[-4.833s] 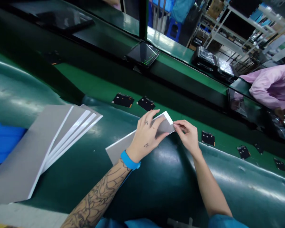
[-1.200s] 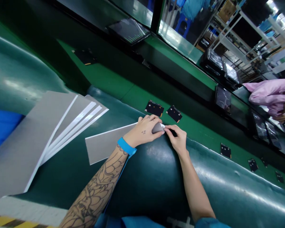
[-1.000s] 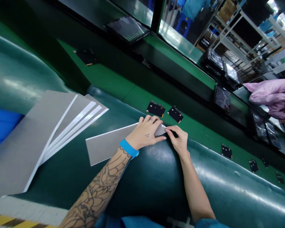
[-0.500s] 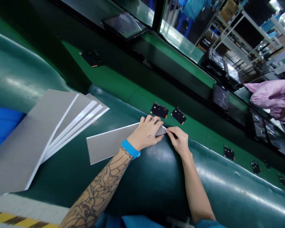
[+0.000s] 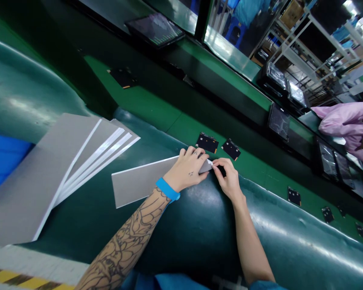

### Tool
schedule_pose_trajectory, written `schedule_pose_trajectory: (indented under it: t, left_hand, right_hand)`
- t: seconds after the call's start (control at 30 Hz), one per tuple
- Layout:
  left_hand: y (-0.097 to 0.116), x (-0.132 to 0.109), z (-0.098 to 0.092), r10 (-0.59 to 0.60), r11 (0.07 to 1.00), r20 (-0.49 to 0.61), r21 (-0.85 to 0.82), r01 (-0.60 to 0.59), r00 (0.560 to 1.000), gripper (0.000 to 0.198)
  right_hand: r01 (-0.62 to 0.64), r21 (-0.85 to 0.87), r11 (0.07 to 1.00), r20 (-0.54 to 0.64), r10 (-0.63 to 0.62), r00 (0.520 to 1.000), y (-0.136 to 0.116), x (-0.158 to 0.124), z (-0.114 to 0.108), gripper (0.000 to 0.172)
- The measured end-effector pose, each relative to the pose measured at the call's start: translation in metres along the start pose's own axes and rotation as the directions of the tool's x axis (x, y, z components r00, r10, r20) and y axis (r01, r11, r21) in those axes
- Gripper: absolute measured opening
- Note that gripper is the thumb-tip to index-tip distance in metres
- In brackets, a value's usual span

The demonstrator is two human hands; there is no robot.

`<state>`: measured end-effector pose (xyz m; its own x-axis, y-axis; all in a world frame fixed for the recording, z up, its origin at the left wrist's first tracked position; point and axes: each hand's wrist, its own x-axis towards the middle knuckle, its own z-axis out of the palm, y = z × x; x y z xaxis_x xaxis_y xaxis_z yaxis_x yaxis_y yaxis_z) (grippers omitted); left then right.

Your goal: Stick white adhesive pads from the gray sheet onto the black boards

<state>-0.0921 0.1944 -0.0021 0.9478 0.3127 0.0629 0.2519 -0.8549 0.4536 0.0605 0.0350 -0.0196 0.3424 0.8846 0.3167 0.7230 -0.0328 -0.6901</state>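
Note:
A long grey strip [image 5: 139,183] with a white edge lies on the dark green padded surface [image 5: 199,233]. My left hand [image 5: 189,169], with a blue wristband, presses down on the strip's far end with curled fingers. My right hand [image 5: 228,179] pinches the strip's white corner between thumb and fingertips, right beside the left hand. Two small black circuit boards [image 5: 219,146] lie on the green belt just beyond my hands.
A fanned stack of grey sheets [image 5: 57,165] lies at left, over a blue bin [image 5: 3,157]. More black boards [image 5: 294,196] ride the green belt [image 5: 157,112] at right. Tablets [image 5: 155,29] sit on the far ledge. A person in pink [image 5: 347,121] works at far right.
Both hands stay at the strip's end with only small finger shifts. The black boards on the belt have drifted a little to the right.

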Motion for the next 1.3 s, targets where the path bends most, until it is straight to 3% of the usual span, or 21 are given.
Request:
schedule_pose_trajectory:
  t: [0.23,0.5,0.83,1.1,1.3]
  left_hand:
    - [0.000,0.000,0.002,-0.012,1.000,0.010,-0.028,0.012,1.000,0.044]
    - [-0.002,0.001,0.005,-0.009,0.999,0.018,-0.046,0.010,1.000,0.050]
    - [-0.003,0.001,0.004,-0.010,0.996,0.018,-0.085,0.012,1.000,0.047]
    - [-0.002,0.001,0.003,-0.017,0.996,0.031,-0.083,0.019,0.999,0.047]
    - [-0.002,0.002,0.001,-0.013,0.998,0.049,-0.067,0.017,0.999,0.046]
  right_hand:
    - [-0.066,-0.078,0.995,-0.154,0.053,0.987,-0.002,-0.007,0.006,0.009]
    - [-0.031,-0.052,0.998,-0.169,0.022,0.985,0.002,-0.010,0.008,0.008]
    - [0.170,-0.299,0.939,-0.193,-0.234,0.953,0.005,-0.012,0.009,0.020]
    - [0.214,-0.339,0.916,-0.173,-0.284,0.943,0.008,-0.010,0.006,0.020]
    - [0.194,-0.358,0.913,-0.129,-0.254,0.959,0.009,-0.010,0.006,0.020]
